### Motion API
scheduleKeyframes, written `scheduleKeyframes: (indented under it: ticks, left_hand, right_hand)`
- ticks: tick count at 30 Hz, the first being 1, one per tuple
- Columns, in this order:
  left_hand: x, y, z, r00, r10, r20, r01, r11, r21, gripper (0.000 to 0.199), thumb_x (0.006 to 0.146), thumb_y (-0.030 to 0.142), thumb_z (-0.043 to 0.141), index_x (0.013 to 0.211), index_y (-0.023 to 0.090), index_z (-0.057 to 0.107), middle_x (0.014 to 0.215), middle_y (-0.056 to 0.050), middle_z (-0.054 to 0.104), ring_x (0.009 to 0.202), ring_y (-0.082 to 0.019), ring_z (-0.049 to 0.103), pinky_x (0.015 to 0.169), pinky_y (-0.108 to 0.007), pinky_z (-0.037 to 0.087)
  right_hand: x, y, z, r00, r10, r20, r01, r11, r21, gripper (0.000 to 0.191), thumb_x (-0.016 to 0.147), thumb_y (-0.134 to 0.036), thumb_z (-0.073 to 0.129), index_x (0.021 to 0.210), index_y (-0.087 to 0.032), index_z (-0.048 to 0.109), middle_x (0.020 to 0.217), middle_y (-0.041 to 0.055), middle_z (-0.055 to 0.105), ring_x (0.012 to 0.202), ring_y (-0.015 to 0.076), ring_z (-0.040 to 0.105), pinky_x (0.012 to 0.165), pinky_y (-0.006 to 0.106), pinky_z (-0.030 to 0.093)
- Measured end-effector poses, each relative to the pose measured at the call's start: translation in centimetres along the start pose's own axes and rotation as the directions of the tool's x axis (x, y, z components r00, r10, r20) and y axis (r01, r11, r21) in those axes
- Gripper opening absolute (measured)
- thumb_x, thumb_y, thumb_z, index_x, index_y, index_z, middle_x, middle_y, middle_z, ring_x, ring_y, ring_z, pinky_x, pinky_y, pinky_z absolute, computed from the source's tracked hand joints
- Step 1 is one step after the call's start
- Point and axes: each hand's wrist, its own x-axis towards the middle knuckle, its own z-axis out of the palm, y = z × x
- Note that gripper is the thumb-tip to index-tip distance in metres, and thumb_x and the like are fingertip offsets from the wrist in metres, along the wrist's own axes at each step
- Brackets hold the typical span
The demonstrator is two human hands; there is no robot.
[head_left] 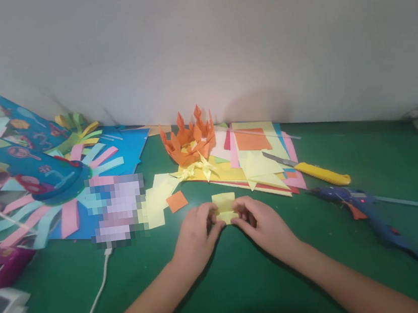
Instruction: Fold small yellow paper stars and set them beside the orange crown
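Observation:
Between my two hands is a small pale yellow paper square (pixel 224 203), with a crease running across it. My left hand (pixel 197 231) pinches its left edge between thumb and fingers. On the opposite edge, my right hand (pixel 260 221) has the same closed pinch. The lower part of the paper curls up towards me. Just beyond the left hand lies a small orange paper square (pixel 177 201). Further back stands a crown of folded orange paper (pixel 189 141), with yellow folded paper flowers (pixel 205 167) in front of it.
Stacked coloured paper (pixel 260 170) lies behind the hands, a yellow utility knife (pixel 321 173) at its edge. A blue glue gun (pixel 368 208) with a cord rests at right. Blue paper cone hats (pixel 48 168) stand left, near a pixelated device and white cable (pixel 99 287).

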Motion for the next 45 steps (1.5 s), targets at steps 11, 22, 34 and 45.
scheduleKeyframes:
  ticks: [11,22,34,45]
  left_hand:
    - [0.2,0.4,-0.1,0.999,-0.012,0.037,0.008,0.995,0.102,0.016,0.085,0.02,0.048,0.101,0.019,0.047,0.074,-0.002,0.057,0.075,-0.02,0.055,0.068,-0.032,0.043]
    - [0.7,1.4,-0.1,0.986,-0.13,0.103,0.107,0.973,0.205,0.014,0.085,0.021,0.045,0.098,0.018,0.043,0.071,-0.002,0.053,0.068,-0.021,0.054,0.062,-0.032,0.042]
    - [0.8,-0.1,-0.3,0.999,-0.038,-0.032,0.045,0.961,0.272,0.025,0.081,0.033,0.055,0.1,0.018,0.05,0.097,-0.007,0.053,0.094,-0.026,0.05,0.082,-0.044,0.038]
    - [1.0,0.5,-0.6,0.997,-0.072,0.033,0.076,0.985,-0.155,0.007,0.077,0.013,0.051,0.075,0.019,0.053,0.072,0.001,0.057,0.071,-0.015,0.052,0.066,-0.028,0.04]
  right_hand:
    - [0.3,-0.4,0.0,0.995,0.102,0.006,-0.102,0.994,0.03,0.017,0.081,-0.021,0.05,0.096,-0.023,0.042,0.065,-0.0044,0.056,0.06,0.0152,0.055,0.055,0.025,0.039]
    - [0.9,-0.7,-0.4,0.984,0.172,0.037,-0.171,0.985,-0.037,0.02,0.078,-0.024,0.052,0.095,-0.023,0.041,0.062,-0.0064,0.054,0.056,0.0144,0.054,0.052,0.024,0.035]
    - [1.1,-0.5,-0.5,0.985,0.17,0.015,-0.168,0.982,-0.086,0.024,0.079,-0.028,0.056,0.101,-0.02,0.052,0.061,-0.0047,0.055,0.057,0.0152,0.055,0.051,0.024,0.034]
    - [0.8,0.2,-0.3,0.999,0.026,-0.023,-0.025,0.999,0.037,0.004,0.078,-0.019,0.053,0.077,-0.019,0.057,0.08,0.0012,0.058,0.069,0.0146,0.053,0.061,0.025,0.039]
